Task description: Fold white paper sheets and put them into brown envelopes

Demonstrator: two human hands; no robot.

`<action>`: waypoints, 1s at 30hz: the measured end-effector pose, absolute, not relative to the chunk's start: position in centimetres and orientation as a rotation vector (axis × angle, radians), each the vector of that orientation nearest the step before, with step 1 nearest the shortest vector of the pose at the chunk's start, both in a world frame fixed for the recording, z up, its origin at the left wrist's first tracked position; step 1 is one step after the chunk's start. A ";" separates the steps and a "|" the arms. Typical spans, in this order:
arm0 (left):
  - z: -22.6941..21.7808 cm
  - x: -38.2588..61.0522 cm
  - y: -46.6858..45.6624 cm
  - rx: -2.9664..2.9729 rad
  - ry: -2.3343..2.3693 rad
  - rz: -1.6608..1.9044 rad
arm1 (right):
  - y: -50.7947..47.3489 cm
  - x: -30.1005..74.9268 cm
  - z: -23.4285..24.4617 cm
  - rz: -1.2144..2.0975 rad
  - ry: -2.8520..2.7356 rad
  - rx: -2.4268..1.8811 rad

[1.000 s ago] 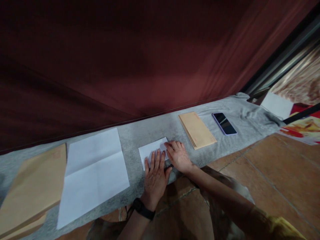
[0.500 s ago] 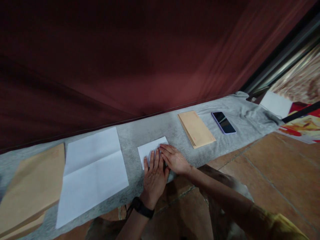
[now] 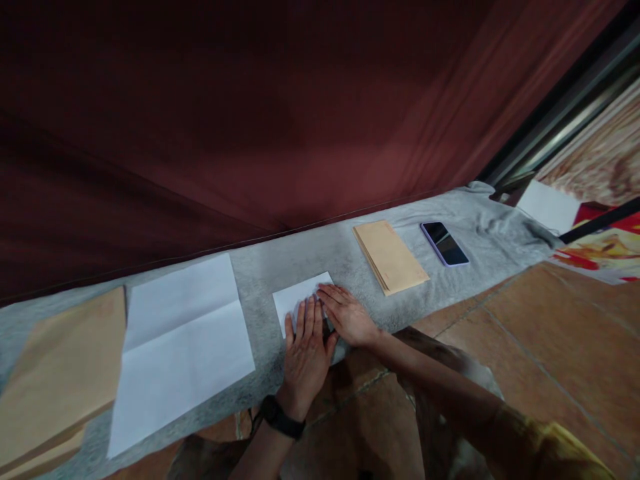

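Observation:
A small folded sheet of white paper point(image 3: 295, 297) lies flat on the grey cloth in front of me. My left hand point(image 3: 308, 347) rests on its lower part, fingers stretched out and slightly spread. Across the paper's right side lies my right hand point(image 3: 349, 315), its fingers extended flat and meeting the left fingertips. The near right part of the paper is hidden under both hands. Left of them is a larger white sheet point(image 3: 183, 353), unfolded, with crease lines across it. To the right sits a small stack of brown envelopes point(image 3: 391, 257).
A phone point(image 3: 445, 244) in a purple case lies beyond the envelopes. Large brown envelopes point(image 3: 65, 373) are stacked at the far left. The narrow surface is covered by a grey cloth point(image 3: 270, 267), with a dark red curtain point(image 3: 300, 120) behind. Tiled floor point(image 3: 565, 333) shows at the right.
Both hands stay pressed on the folded paper with hardly any movement. The whole view has shifted slightly, so everything appears a little further left.

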State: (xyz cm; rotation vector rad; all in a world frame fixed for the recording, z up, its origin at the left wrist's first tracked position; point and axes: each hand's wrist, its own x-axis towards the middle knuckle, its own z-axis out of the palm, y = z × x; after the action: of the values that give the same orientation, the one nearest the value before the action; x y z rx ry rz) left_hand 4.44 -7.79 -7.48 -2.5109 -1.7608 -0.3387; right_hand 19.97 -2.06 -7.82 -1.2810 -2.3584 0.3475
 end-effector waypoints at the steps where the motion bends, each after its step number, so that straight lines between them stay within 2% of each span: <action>1: -7.5 4.5 -7.8 -2.510 -1.761 -0.337 | -2.0 20.0 -7.8 0.346 -2.364 -1.288; 30: -8.1 4.5 -9.5 -2.322 -1.888 -0.448 | -2.9 19.3 -8.7 0.086 -2.359 -1.402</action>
State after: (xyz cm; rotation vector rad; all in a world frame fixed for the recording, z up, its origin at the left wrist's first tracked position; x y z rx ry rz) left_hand 4.47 -9.54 -8.11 -2.3217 -1.8879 -0.4484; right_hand 19.31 -2.87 -8.70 -1.4024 -2.3590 0.0855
